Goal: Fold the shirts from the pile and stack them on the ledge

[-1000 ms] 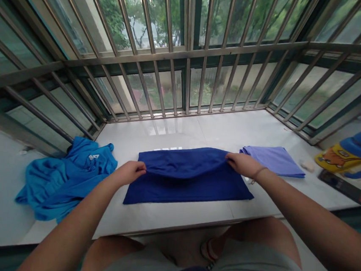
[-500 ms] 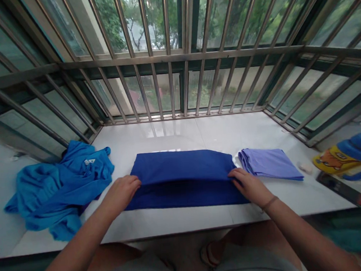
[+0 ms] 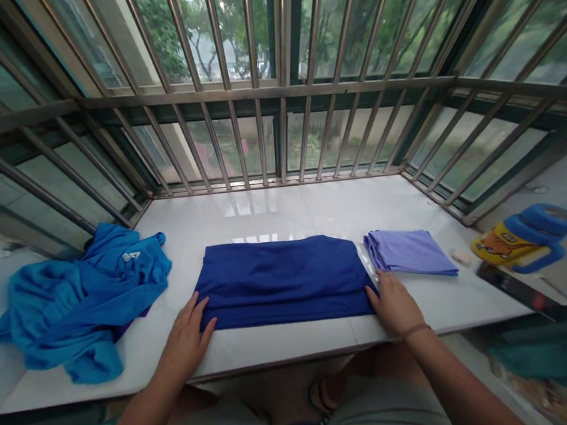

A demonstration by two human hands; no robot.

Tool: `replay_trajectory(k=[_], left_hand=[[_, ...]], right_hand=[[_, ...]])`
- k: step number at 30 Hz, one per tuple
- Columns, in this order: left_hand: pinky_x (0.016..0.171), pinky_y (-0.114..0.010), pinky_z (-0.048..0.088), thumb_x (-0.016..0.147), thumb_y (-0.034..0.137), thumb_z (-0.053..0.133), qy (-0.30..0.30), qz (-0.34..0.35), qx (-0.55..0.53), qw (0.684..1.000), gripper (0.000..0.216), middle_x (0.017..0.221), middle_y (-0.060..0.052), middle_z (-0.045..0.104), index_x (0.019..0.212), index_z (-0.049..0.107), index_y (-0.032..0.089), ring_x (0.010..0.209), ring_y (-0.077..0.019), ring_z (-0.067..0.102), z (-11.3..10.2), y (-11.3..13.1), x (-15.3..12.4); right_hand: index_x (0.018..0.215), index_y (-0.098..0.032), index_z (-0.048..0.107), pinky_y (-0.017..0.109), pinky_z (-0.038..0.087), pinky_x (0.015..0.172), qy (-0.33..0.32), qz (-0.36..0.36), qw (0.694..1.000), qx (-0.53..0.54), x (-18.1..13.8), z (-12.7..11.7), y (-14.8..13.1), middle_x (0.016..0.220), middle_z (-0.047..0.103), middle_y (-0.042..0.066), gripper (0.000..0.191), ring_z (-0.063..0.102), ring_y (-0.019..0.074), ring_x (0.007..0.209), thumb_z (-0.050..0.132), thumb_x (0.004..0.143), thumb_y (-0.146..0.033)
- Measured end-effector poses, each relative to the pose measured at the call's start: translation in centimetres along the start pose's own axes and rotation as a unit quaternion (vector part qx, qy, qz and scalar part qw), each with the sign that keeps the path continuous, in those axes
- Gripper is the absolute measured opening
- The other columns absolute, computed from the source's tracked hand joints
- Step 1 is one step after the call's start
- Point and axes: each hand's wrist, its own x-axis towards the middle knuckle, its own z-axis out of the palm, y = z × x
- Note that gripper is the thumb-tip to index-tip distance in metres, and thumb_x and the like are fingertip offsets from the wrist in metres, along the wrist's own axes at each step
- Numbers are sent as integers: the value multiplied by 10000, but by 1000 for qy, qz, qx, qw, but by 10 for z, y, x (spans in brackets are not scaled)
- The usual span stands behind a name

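Note:
A dark blue folded garment (image 3: 279,273) lies lengthwise on the white ledge in front of me; its exact kind does not show. At its left edge rests my left hand (image 3: 186,335), open, fingers and thumb spread against the cloth. My right hand (image 3: 396,300) is at the opposite edge, also open, with the thumb touching the cloth. A narrow strip of the lower layer shows along the garment's near side. Just right of it sits a folded lavender cloth (image 3: 410,252), and to the left lies a crumpled bright blue garment (image 3: 85,292) with a small white print.
The white ledge (image 3: 263,208) ends behind at metal window bars (image 3: 272,93). A blue and yellow bottle with a handle (image 3: 521,240) stands at the right, near a flat dark box (image 3: 516,289). A small pale object (image 3: 461,257) lies beside the lavender cloth.
The raised near edge of the dark blue garment has come down flat toward me. Both hands have moved nearer and let go of that edge, their fingers now spread at the sides.

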Motion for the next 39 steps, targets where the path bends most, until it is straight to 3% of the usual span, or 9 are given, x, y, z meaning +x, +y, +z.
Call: replay_trajectory(k=[6,10,15,18,21,24,30,35,39], left_hand=[[1250,-629,460,1065,487,441,-24,-28,24,999,651,1673,-249,516,1627,441,158,1546,-398,523,7,4,-16],[1255,-594,474,1046,491,459,-23,-35,33,999,700,1627,-241,570,1657,391,157,1524,-389,551,2,0,-23],[1226,-566,519,1033,486,451,-32,-49,40,997,668,1544,-225,649,1617,444,161,1437,-385,636,-8,-7,-45],[1154,-547,569,1060,495,406,-58,-66,51,995,578,1436,-219,724,1508,564,166,1319,-375,716,-25,-5,-44],[1064,-531,597,1108,463,317,-77,-94,61,991,531,1276,-198,790,1398,645,163,1152,-355,773,-44,-1,-11],[1095,-474,567,1106,368,298,-66,-96,43,992,486,1259,-172,793,1305,697,173,1145,-311,760,-49,1,47],[1137,-517,513,1072,447,410,-45,-132,73,987,551,1402,-258,702,1393,664,78,1319,-381,653,-14,8,148],[1020,-475,527,1090,445,431,-61,-138,97,984,417,1251,-193,720,1177,734,172,1206,-361,659,10,9,156],[966,-462,514,1110,456,399,-16,-169,97,981,424,1148,-177,726,1086,728,189,1114,-353,661,15,3,145]], right_hand=[[1069,-186,687,348,513,731,-86,89,992,-3,-3,-13,-23,957,804,164,263,783,281,861,466,1106,-324],[1101,-214,688,319,501,709,-42,109,990,73,7,-29,-15,957,816,111,279,791,259,854,474,1104,-394],[973,-217,704,340,484,699,-160,132,978,-5,-10,-32,6,846,802,121,196,793,295,842,553,1046,-319],[1005,-211,723,348,483,698,-144,108,982,-52,-6,-38,8,876,801,141,208,792,295,848,542,1041,-306],[1061,-183,743,370,510,756,-66,54,995,-55,22,-48,-8,978,801,186,327,788,301,907,440,1080,-304],[1140,-153,747,394,536,816,-60,43,997,-34,65,-47,-34,1056,801,215,392,788,324,979,412,1108,-354],[1216,-101,724,395,560,839,-92,122,988,5,132,-16,-66,1030,805,229,464,791,320,948,531,1076,-499],[1114,-179,757,336,553,848,-40,118,991,54,141,2,-60,1014,807,128,309,768,250,937,555,1050,-405],[1249,-133,721,389,544,931,51,123,989,65,124,11,-49,1171,751,194,410,714,294,1098,397,1085,-324]])
